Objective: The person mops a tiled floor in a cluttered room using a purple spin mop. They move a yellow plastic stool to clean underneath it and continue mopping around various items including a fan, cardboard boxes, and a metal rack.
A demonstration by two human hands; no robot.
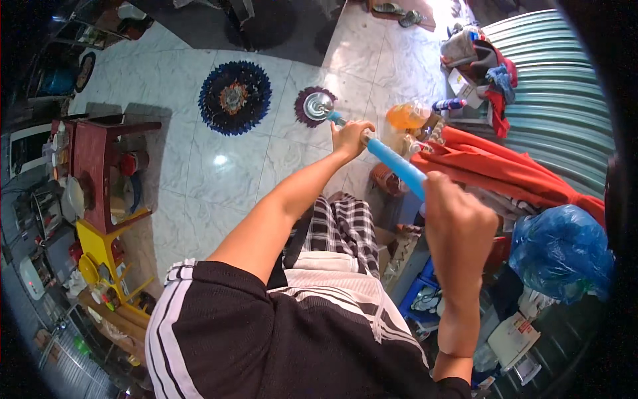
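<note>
A spin mop slants away from me across the marbled floor tiles. My left hand [352,138] is wrapped around the lower part of its metal-and-blue mop handle [398,167], the thumb pointing toward the head. Higher up, near the handle's top end, my right hand [458,219] is closed in a fist and slightly blurred. The round mop head [317,105] has a clear plastic disc and a dark purple fringe, and it rests flat on the floor. Left of it lies a round rug [235,98] with a dark blue fringed border.
On the right are a bottle of orange liquid [406,115], red cloth [508,167], a blue plastic bag [560,254] and a corrugated metal shutter [553,95]. To the left stand a dark red wooden table [92,172] and a yellow plastic stool [97,244]. Sandals [411,19] lie on a mat at the top.
</note>
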